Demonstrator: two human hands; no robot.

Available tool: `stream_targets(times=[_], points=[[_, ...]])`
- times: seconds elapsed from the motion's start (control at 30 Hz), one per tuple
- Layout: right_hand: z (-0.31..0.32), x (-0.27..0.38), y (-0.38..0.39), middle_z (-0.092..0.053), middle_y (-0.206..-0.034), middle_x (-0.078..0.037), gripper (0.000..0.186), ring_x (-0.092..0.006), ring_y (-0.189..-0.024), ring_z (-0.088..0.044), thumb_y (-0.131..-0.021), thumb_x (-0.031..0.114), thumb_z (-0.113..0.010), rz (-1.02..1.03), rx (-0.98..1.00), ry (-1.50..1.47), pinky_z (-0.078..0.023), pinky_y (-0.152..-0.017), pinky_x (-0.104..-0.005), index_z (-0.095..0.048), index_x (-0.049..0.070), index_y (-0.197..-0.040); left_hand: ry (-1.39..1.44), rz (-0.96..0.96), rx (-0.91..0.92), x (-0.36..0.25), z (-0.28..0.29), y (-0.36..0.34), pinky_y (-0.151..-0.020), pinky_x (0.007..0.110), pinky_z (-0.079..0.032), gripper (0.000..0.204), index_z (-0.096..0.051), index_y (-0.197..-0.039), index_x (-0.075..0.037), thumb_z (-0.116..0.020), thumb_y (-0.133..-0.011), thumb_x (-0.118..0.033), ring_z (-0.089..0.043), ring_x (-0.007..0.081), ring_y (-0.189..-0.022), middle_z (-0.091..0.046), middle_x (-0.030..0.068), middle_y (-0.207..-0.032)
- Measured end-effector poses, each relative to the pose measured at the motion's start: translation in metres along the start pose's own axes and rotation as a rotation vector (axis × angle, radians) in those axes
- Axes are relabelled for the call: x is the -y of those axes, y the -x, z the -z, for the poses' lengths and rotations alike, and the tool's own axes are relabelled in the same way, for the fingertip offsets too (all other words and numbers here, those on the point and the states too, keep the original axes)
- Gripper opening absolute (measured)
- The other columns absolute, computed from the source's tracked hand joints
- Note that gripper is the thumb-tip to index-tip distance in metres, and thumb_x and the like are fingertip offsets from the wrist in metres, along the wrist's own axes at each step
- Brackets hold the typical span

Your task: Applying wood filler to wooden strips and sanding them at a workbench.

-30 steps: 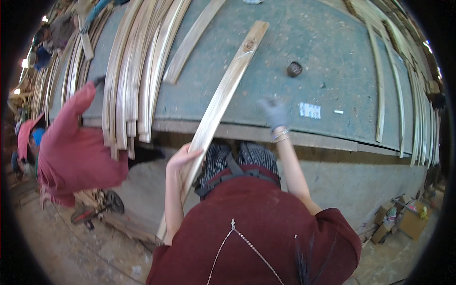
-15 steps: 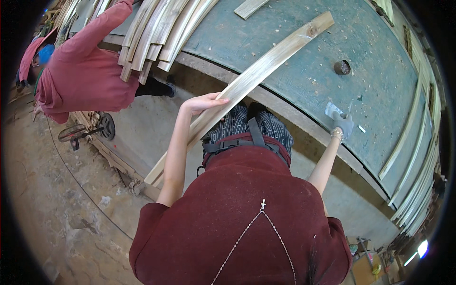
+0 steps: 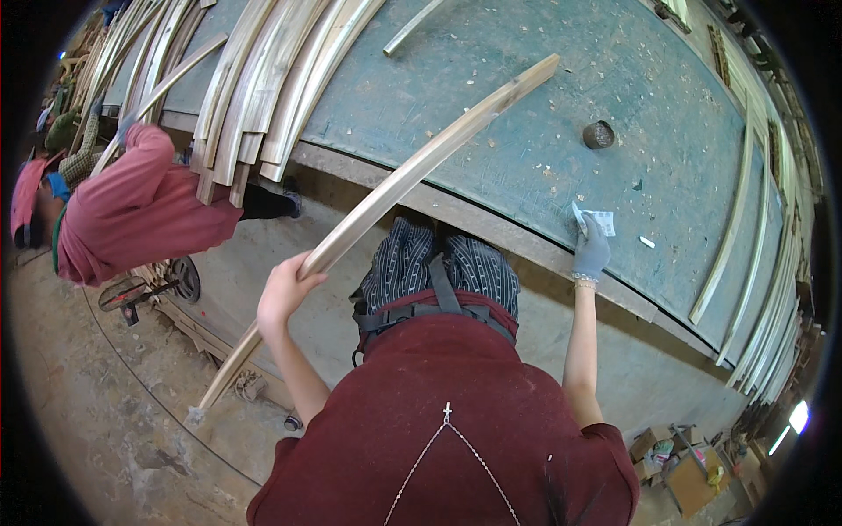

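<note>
My bare left hand is closed round a long, pale wooden board, turned partly on its edge. The board slants from the floor side at lower left up over the green worktable. On my right hand is a grey glove, its fingers curled against a small, flat, pale piece with printing on it, low over the table. Its exact kind I cannot make out. A short white stick lies to the right of that hand, and a dark round tin stands farther back.
Several boards are piled at the left of the table, overhanging its edge. Another piece lies at the far side, and long strips line the right. A person in a pink top works at left, handling a strip.
My left hand has slid the board down and left, tilting it onto its edge. My right hand has shifted left with the pale piece. The person in pink now has a strip in hand.
</note>
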State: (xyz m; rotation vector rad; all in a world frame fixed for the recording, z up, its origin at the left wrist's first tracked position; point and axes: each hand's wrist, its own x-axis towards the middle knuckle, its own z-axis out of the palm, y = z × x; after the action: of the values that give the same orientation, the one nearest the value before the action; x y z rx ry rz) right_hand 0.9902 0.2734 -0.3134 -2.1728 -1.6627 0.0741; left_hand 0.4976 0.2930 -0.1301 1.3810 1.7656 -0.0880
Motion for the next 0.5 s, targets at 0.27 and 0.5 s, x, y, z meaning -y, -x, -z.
stream_targets(times=[0.27,0.5], points=[[-0.009,0.13,-0.117,-0.065,-0.096,-0.012,0.023,-0.0196,-0.087,-0.064,-0.081,-0.005,-0.047,-0.092,-0.335,-0.79,-0.05,-0.078,-0.0301,-0.06,-0.005,-0.099,-0.186,0.072,-0.07,-0.048,0.036,0.051,-0.073,0.033,-0.042,0.057,-0.051,-0.124,-0.028,-0.067,-0.072,-0.011,-0.048,0.0268,-0.07,-0.045,0.0113,-0.073],[-0.027,0.183,-0.173,-0.06,-0.114,-0.002,0.041,-0.0202,-0.1,-0.059,-0.071,0.011,-0.058,0.306,0.106,-0.712,-0.049,-0.078,-0.0297,-0.061,0.019,-0.111,-0.118,0.117,-0.025,-0.065,0.058,0.053,-0.068,0.033,-0.041,0.058,-0.052,-0.123,-0.026,-0.067,-0.07,-0.005,-0.045,0.0246,-0.065,-0.044,0.0108,-0.073]])
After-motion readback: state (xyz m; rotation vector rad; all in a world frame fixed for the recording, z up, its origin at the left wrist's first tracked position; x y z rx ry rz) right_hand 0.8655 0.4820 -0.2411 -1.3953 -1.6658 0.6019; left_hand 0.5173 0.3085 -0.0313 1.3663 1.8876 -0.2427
